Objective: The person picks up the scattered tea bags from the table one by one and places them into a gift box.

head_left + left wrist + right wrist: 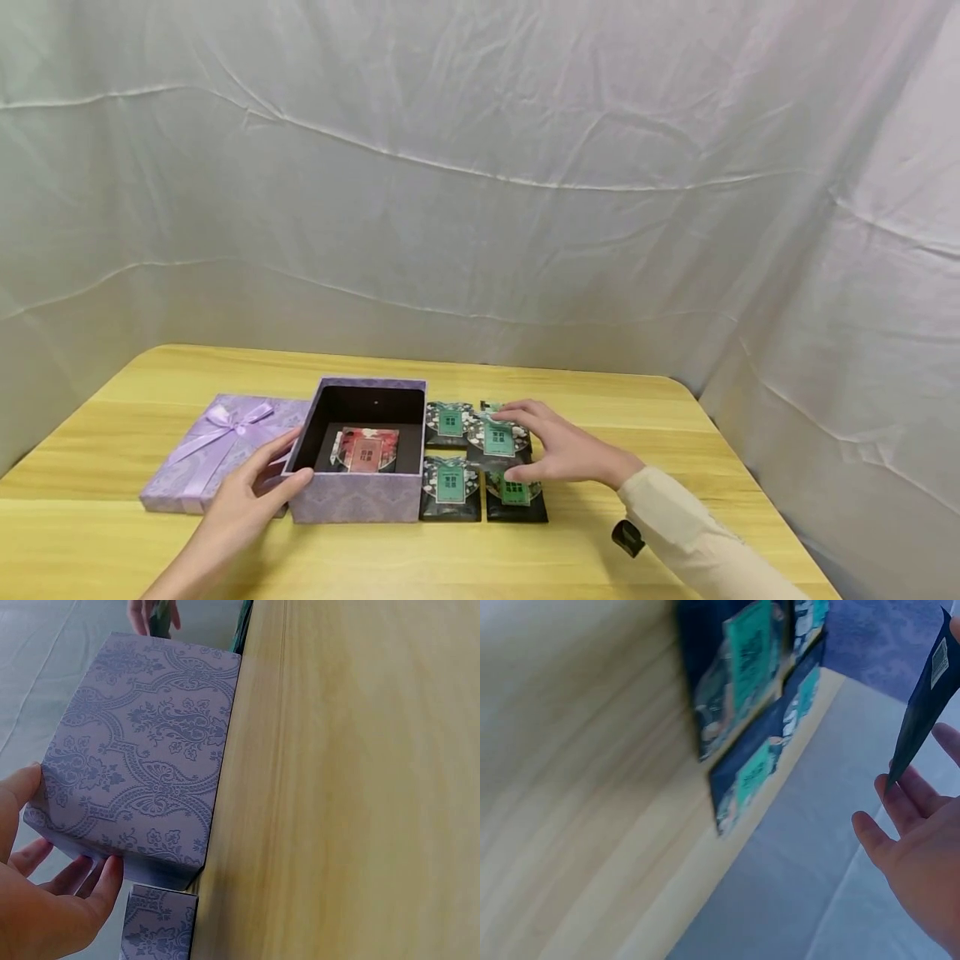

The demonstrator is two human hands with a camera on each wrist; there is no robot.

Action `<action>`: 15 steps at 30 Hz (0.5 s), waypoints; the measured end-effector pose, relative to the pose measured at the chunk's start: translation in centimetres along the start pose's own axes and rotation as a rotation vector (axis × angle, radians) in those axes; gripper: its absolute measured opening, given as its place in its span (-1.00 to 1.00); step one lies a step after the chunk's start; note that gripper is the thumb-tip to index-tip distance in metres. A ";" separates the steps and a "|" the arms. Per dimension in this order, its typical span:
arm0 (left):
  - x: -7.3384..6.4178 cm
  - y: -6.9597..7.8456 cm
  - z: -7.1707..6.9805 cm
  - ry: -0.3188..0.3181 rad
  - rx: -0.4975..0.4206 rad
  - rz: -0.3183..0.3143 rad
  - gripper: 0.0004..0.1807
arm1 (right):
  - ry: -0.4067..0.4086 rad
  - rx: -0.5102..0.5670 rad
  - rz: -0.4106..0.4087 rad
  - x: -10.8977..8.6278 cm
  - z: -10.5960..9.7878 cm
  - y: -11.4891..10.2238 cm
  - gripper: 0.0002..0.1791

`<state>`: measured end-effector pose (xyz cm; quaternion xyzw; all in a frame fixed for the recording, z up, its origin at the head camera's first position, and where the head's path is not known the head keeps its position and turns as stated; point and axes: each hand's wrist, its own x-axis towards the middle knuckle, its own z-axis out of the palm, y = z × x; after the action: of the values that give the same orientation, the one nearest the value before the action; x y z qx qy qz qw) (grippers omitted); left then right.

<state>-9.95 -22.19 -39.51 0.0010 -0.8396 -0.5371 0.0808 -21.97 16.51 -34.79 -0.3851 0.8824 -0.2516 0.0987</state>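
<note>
A purple patterned gift box (356, 498) stands without its lid, dark inside. A red-labelled tea sachet (369, 450) lies in it. My left hand (251, 483) holds the box's near left corner, thumb at the front rim and fingers against the left side. My right hand (558, 442) pinches a green-labelled tea sachet (498, 440) raised above the others; its dark back shows a barcode label (939, 664) in the right wrist view. Below and beside it lie more sachets, among them a back-left sachet (450, 422), a front-left sachet (450, 492) and a front-right sachet (516, 504).
The box's lid (225, 450), tied with a lilac ribbon bow, lies left of the box and touches or nearly touches it. Everything stands on a yellow wood-grain table (600, 533). A pale cloth (480, 167) hangs behind the table. A black band is at the right sleeve (675, 525).
</note>
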 end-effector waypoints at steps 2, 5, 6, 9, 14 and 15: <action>0.0 -0.1 0.0 0.004 0.005 0.006 -0.36 | -0.006 -0.009 -0.017 0.3 -0.2 -0.6 -0.17; 0.0 -0.2 0.0 0.007 0.002 0.017 -0.37 | -0.024 -0.038 -0.046 0.9 -0.7 -1.7 -0.18; 0.0 -0.3 0.0 0.007 0.002 0.016 -0.37 | -0.031 -0.053 -0.055 1.1 -0.8 -2.0 -0.17; -0.1 -0.3 0.0 0.003 -0.003 0.011 -0.37 | -0.054 -0.089 -0.080 1.6 -1.2 -3.0 -0.17; 0.0 -0.1 0.0 0.000 -0.008 0.000 -0.35 | -0.062 -0.127 -0.127 2.8 -1.6 -4.4 -0.17; 0.0 -0.1 0.0 0.001 -0.007 0.001 -0.35 | -0.061 -0.136 -0.137 3.1 -1.6 -4.6 -0.17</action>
<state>-9.97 -22.19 -39.62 0.0007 -0.8376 -0.5402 0.0813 -21.77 12.21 -31.02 -0.4577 0.8658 -0.1852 0.0818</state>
